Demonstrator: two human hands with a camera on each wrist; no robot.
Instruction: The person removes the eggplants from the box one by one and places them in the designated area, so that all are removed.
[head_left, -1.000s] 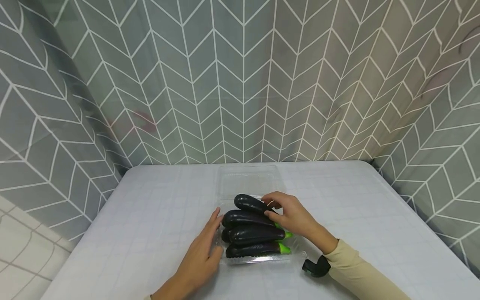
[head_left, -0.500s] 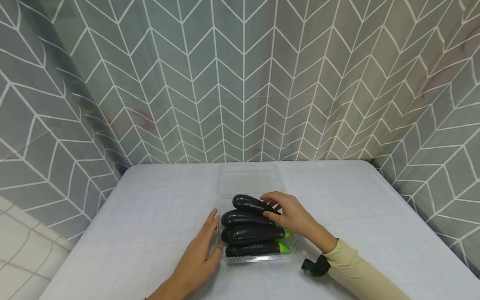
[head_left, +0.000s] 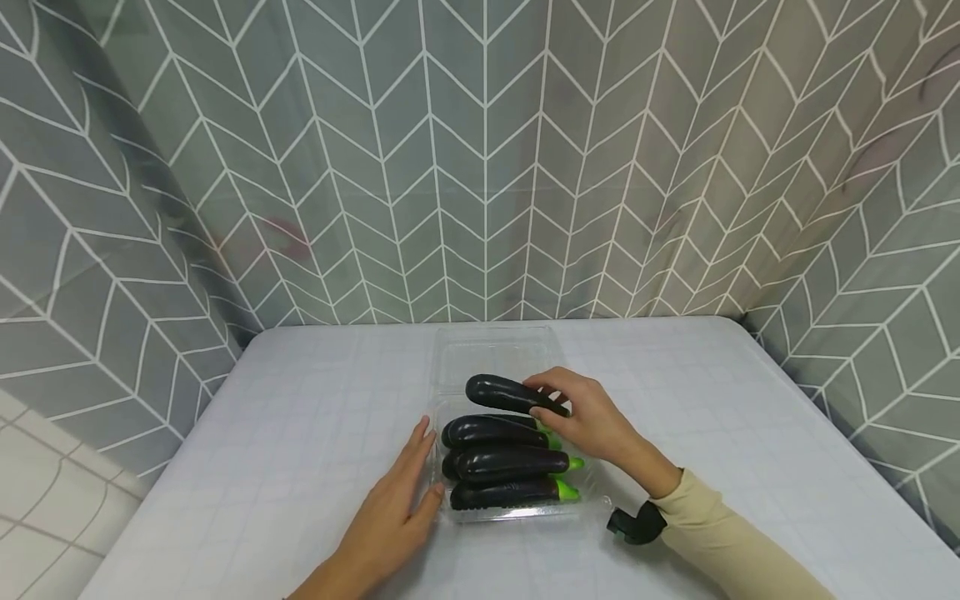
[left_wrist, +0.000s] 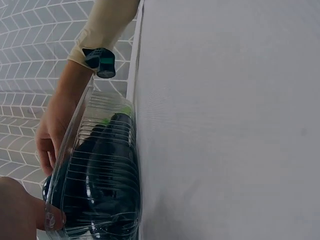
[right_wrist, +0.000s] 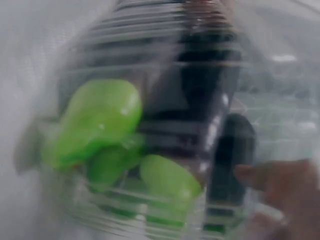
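My right hand (head_left: 588,412) grips a dark eggplant (head_left: 506,392) near its stem end, raised over the back of a clear plastic clamshell container (head_left: 517,515). Several more eggplants (head_left: 498,492) with green stems lie side by side in the container. My left hand (head_left: 393,504) rests at the container's left side, fingers nearly straight. In the left wrist view, the thumb (left_wrist: 47,215) touches the ribbed clear wall. Green stem caps (right_wrist: 102,112) show blurred through the plastic in the right wrist view, with the right fingers (right_wrist: 280,180) against the dark eggplant.
The container's open lid (head_left: 491,358) lies flat behind it on the white-covered table (head_left: 315,400). A black wrist camera (head_left: 636,523) sits at the right cuff. Grey patterned curtains (head_left: 480,167) enclose the back and sides.
My right hand has lifted the rear eggplant up and slightly back, away from the others, uncovering more of the eggplants below. The left hand has stayed nearly still.
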